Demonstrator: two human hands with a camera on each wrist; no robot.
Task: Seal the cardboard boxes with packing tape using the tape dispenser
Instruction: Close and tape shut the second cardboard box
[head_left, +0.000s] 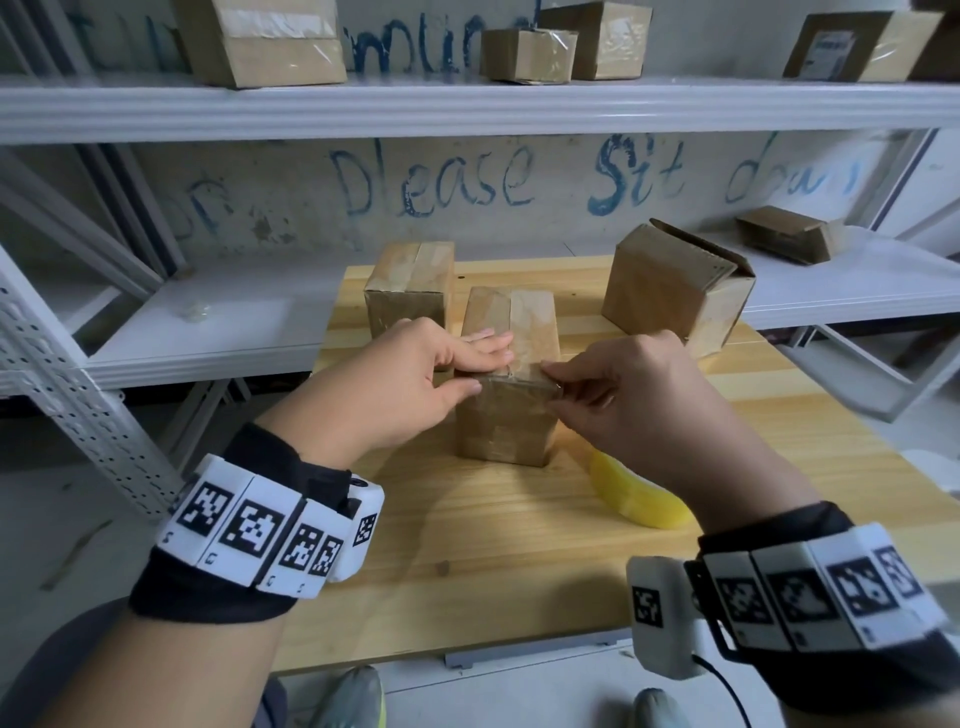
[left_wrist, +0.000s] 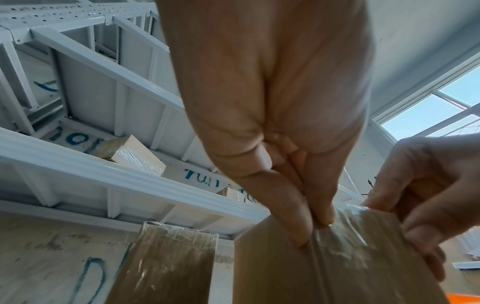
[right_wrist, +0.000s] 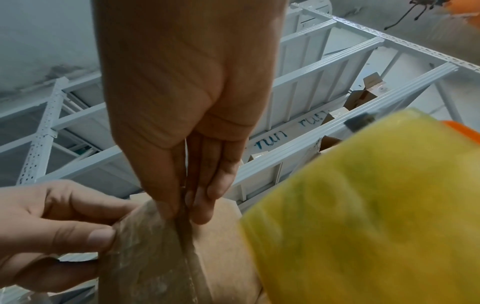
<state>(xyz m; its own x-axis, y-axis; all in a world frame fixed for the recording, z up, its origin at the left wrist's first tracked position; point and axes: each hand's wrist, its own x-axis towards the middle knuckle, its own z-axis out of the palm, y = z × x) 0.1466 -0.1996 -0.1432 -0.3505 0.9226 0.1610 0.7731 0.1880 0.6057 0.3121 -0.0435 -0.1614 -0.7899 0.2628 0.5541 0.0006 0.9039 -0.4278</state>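
A small brown cardboard box (head_left: 506, 415) stands upright on the wooden table (head_left: 493, 561), with clear tape running along its top seam and down its front. My left hand (head_left: 488, 364) grips the near top edge, fingers on top and thumb on the front face. My right hand (head_left: 553, 379) pinches the near right corner of the same edge, over the tape. In the right wrist view, the right fingertips (right_wrist: 200, 214) press on the taped seam (right_wrist: 182, 246). The yellow tape roll (head_left: 639, 496) of the dispenser lies on the table under my right forearm, held by neither hand.
A taped box (head_left: 410, 291) stands just behind the held one, and a box with loose flaps (head_left: 675, 291) sits at the table's back right. White metal shelving (head_left: 208, 332) surrounds the table, with a flattened box (head_left: 789, 234) on it and more boxes (head_left: 265, 41) on its top shelf.
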